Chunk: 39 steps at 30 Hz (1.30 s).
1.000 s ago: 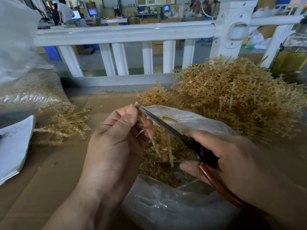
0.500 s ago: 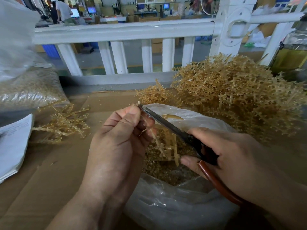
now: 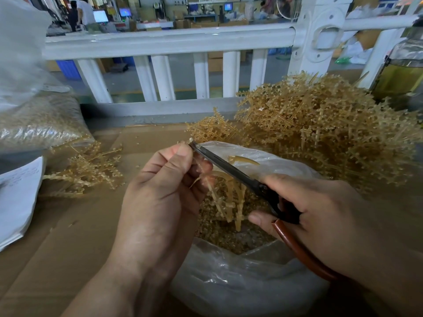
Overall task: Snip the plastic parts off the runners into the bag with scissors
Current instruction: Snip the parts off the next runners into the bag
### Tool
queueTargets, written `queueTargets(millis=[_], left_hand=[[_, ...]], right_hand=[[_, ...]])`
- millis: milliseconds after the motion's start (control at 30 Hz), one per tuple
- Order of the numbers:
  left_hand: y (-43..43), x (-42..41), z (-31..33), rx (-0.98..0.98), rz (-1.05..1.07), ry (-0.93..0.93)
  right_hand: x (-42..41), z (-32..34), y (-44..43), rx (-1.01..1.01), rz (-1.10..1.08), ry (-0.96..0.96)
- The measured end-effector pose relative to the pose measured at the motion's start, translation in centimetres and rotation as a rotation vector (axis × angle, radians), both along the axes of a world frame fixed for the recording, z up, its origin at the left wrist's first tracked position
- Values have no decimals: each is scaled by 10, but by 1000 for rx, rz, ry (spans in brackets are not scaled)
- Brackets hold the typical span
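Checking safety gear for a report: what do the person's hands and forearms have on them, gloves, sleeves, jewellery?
Nothing worn shows. The left hand and right hand are bare, without gloves or visible rings, and both forearms are bare to the frame's edge: no sleeve, watch or band in view.

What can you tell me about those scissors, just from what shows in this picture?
The scissors have long, narrow dark metal blades, black near the pivot, and a reddish-brown handle loop curving down to the right. The blades look closed or nearly so. They slant from lower right up to upper left above the open clear plastic bag. The right hand grips the handles. The blade tip meets the top of the tan runner that the left hand pinches, beside its thumb.
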<state>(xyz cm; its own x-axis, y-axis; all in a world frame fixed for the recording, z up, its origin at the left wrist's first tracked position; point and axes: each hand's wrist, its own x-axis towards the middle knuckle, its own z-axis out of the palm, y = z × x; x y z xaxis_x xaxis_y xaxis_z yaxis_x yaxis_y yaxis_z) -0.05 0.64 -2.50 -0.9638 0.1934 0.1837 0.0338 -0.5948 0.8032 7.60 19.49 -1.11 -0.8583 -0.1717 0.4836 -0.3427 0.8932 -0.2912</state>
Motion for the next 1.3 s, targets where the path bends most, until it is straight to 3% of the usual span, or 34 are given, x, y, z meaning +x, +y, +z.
queueTargets(millis=[300,600,1300], left_hand=[[-7,-3,-1,-46,-102,75],[2,8,8,9,-3,-47],[3,7,10,-4,9,-33]], right_hand=[[0,1,2,-13,2,-3],[1,3,2,-14,-6,-54],[0,-1,2,-43,15,-42]])
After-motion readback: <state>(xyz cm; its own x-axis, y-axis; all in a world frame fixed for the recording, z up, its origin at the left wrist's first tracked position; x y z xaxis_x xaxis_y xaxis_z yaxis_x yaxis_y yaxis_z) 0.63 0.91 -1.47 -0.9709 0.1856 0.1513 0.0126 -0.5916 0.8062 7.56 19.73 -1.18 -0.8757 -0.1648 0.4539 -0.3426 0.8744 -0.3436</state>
